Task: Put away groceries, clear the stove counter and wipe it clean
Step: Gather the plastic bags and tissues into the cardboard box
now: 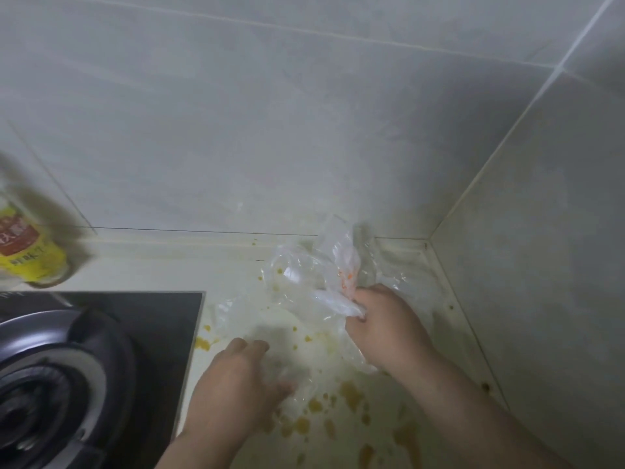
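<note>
A clear crumpled plastic bag (pixel 304 282) with orange print lies on the pale counter (pixel 436 431) near the tiled corner. My right hand (pixel 385 326) grips a bunched part of the bag, fingers curled round it. Lower and to the left, my left hand (pixel 236 384) rests on the bag's near part, its fingers blurred and partly curled into the plastic. Yellow-orange spills dot the counter around and under the bag.
A black gas stove (pixel 88 374) with a round burner fills the lower left. A bottle with a yellow label (pixel 30 248) stands at the left by the wall. Grey tiled walls (pixel 304 130) close in behind and to the right.
</note>
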The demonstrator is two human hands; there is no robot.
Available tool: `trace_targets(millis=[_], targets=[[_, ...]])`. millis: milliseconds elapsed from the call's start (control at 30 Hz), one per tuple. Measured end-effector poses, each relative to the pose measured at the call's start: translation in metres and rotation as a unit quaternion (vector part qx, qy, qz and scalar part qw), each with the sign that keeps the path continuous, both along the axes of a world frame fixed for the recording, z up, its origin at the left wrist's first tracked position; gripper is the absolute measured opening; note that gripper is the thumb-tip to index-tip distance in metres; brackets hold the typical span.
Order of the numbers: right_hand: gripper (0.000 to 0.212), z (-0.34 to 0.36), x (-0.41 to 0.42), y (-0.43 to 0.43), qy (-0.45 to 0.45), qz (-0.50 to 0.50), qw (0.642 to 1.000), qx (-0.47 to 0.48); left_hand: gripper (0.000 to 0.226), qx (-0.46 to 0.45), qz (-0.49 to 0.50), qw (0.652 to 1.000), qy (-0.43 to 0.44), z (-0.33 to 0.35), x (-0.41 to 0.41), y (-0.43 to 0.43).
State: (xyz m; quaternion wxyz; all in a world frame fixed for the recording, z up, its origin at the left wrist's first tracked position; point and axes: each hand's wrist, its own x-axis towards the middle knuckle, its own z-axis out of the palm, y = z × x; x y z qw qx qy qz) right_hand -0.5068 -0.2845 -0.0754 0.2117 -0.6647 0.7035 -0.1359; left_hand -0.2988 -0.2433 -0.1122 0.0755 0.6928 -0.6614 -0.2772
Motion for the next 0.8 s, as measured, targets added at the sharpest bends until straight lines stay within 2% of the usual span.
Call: trace_targets(millis=[100, 233, 433, 533, 633, 800], targets=[[0.037, -0.003, 0.005, 0.006, 0.003, -0.001, 1.0, 0.004, 0.07, -0.031, 0.02, 0.999, -0.02, -0.01, 0.002, -0.004], [0.039, -0.005, 0.006, 0.01, -0.004, -0.008, 1.0, 0.009, 0.068, -0.084, 0.021, 0.991, -0.102, -0.021, 0.004, -0.014], [0.044, -0.004, 0.006, 0.013, -0.005, -0.013, 1.0, 0.007, 0.03, -0.086, 0.001, 0.989, -0.12, -0.017, 0.009, -0.026], [0.045, -0.003, 0.007, 0.014, -0.003, -0.01, 1.0, 0.006, 0.013, -0.12, -0.013, 0.988, -0.094, -0.024, 0.016, -0.032], [0.046, 0.0, 0.006, 0.015, -0.018, -0.024, 1.0, 0.005, 0.002, -0.126, 0.012, 0.992, -0.027, -0.02, 0.022, -0.032], [0.037, 0.013, -0.001, 0.019, -0.041, -0.049, 0.998, -0.015, 0.01, -0.115, 0.067, 0.986, 0.103, 0.006, 0.036, -0.016]])
